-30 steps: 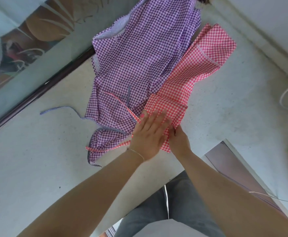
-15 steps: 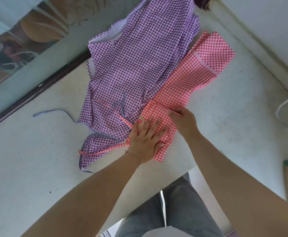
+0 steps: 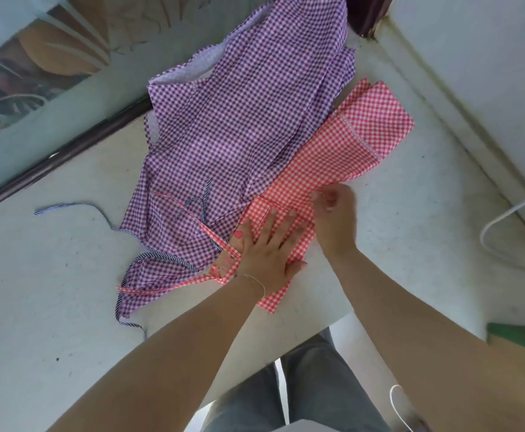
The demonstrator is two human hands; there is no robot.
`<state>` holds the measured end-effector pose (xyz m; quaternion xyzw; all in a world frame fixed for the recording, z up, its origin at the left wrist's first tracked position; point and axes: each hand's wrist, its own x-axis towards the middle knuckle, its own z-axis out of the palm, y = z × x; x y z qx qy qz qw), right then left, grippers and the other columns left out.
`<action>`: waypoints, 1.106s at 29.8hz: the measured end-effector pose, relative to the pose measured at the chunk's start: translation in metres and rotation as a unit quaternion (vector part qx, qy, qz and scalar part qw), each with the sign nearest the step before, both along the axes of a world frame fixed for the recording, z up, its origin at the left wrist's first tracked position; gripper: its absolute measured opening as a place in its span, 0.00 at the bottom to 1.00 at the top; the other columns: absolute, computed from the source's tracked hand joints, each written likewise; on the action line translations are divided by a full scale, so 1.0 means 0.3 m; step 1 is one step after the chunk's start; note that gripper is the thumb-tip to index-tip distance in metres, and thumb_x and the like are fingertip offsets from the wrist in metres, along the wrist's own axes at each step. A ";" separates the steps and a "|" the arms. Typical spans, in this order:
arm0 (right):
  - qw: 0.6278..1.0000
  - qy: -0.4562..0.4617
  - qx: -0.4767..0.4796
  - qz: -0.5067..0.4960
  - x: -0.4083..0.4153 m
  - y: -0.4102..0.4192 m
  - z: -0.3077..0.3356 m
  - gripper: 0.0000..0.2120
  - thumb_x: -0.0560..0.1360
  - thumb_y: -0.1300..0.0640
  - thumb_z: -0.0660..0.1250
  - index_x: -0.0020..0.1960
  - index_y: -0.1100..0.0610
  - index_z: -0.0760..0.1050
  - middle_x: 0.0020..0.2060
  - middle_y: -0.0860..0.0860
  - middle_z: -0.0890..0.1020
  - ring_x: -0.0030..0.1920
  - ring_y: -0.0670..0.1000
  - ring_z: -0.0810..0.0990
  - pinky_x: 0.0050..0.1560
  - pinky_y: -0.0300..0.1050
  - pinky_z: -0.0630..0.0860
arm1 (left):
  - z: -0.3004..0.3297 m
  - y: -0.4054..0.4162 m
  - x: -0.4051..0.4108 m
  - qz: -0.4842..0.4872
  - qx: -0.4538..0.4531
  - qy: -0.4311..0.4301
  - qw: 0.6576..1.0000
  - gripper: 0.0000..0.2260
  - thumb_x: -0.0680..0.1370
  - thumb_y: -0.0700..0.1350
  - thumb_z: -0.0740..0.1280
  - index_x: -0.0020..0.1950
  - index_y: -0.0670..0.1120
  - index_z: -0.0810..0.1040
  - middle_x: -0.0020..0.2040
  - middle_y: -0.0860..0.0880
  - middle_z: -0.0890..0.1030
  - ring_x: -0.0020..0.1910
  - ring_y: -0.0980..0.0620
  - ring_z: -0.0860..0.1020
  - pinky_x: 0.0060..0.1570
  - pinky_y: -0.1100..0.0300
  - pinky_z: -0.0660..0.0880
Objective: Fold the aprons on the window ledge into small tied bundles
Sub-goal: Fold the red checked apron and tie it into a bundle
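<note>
2 gingham aprons lie on the pale window ledge (image 3: 52,307), overlapping. The red apron (image 3: 323,163) is folded into a long narrow strip that runs from the ledge's near edge up toward the wall on the right; its near end is doubled back on itself. The purple apron (image 3: 239,120) lies spread and rumpled just to the left, its upper part against the window glass (image 3: 21,73) and its right edge touching or slightly overlapping the red strip.

The left hand (image 3: 264,247) lies flat on the doubled-back near end of the red apron — fingers straight and slightly spread, palm down, pressing the cloth to the ledge. A thin bracelet (image 3: 255,280) circles that wrist. The right hand (image 3: 336,213) sits just beside it on the strip's right edge, fingers curled in and pinching the red cloth at the fold; the fingertips are blurred, so the exact hold is unclear.

A red tie (image 3: 174,286) trails leftward from under the left hand across the purple apron's lower corner. A striped dark-blue tie (image 3: 68,206) of the purple apron curls over the bare ledge to the left. A white cable (image 3: 498,232) loops at the right — well apart from the cloth.
</note>
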<state>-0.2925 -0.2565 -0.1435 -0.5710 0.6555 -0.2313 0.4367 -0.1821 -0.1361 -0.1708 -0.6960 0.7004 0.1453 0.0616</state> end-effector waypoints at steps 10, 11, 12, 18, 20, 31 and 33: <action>0.851 -0.340 0.399 -0.010 -0.025 -0.099 0.037 0.32 0.71 0.55 0.73 0.70 0.54 0.61 0.62 0.54 0.76 0.61 0.57 0.76 0.62 0.56 0.74 | 0.002 0.035 0.011 -0.029 0.065 0.017 0.997 0.30 0.75 0.68 0.34 0.75 0.60 0.33 0.77 0.53 0.37 0.75 0.44 0.33 0.69 0.31 0.38; 0.836 -0.351 0.421 -0.001 -0.035 -0.091 0.032 0.32 0.71 0.56 0.73 0.70 0.53 0.60 0.62 0.54 0.76 0.61 0.57 0.76 0.63 0.55 0.74 | 0.001 0.054 0.015 -0.041 0.061 0.022 0.997 0.29 0.76 0.68 0.34 0.74 0.61 0.32 0.77 0.53 0.38 0.76 0.43 0.35 0.69 0.31 0.39; 0.837 -0.344 0.425 0.010 -0.046 -0.083 0.029 0.31 0.72 0.57 0.72 0.70 0.54 0.61 0.62 0.53 0.76 0.61 0.56 0.76 0.63 0.54 0.73 | -0.003 0.073 0.018 -0.054 0.058 0.022 0.997 0.29 0.77 0.67 0.35 0.75 0.60 0.33 0.77 0.52 0.40 0.76 0.43 0.37 0.69 0.30 0.42; 0.880 -0.385 0.265 -0.080 -0.093 -0.285 0.064 0.09 0.76 0.61 0.66 0.56 0.57 0.75 0.51 0.52 0.83 0.51 0.52 0.83 0.54 0.50 0.79 | -0.016 0.104 0.016 -0.069 0.051 0.025 0.996 0.29 0.79 0.67 0.41 0.77 0.59 0.37 0.79 0.52 0.41 0.77 0.44 0.38 0.69 0.31 0.38; 0.910 -0.340 0.214 -0.105 -0.095 -0.382 0.095 0.06 0.75 0.60 0.68 0.52 0.57 0.76 0.46 0.52 0.83 0.46 0.52 0.82 0.51 0.48 0.78 | -0.014 0.099 0.011 -0.055 0.053 0.028 0.997 0.29 0.78 0.67 0.39 0.76 0.60 0.34 0.78 0.54 0.37 0.76 0.45 0.36 0.69 0.33 0.34; 0.962 -0.035 -0.192 0.190 -0.105 0.031 0.047 0.12 0.78 0.57 0.60 0.59 0.60 0.72 0.55 0.53 0.76 0.52 0.45 0.74 0.53 0.41 0.77 | 0.004 0.070 -0.026 0.095 0.030 0.046 0.994 0.25 0.79 0.65 0.41 0.76 0.63 0.43 0.78 0.52 0.40 0.76 0.40 0.36 0.71 0.34 0.38; 0.914 0.025 -0.157 0.373 -0.117 0.183 -0.012 0.11 0.78 0.56 0.61 0.59 0.56 0.72 0.61 0.50 0.76 0.57 0.45 0.76 0.55 0.42 0.79 | 0.010 0.052 -0.031 0.119 0.048 0.023 0.992 0.25 0.78 0.65 0.41 0.76 0.63 0.46 0.78 0.52 0.40 0.76 0.39 0.37 0.71 0.33 0.43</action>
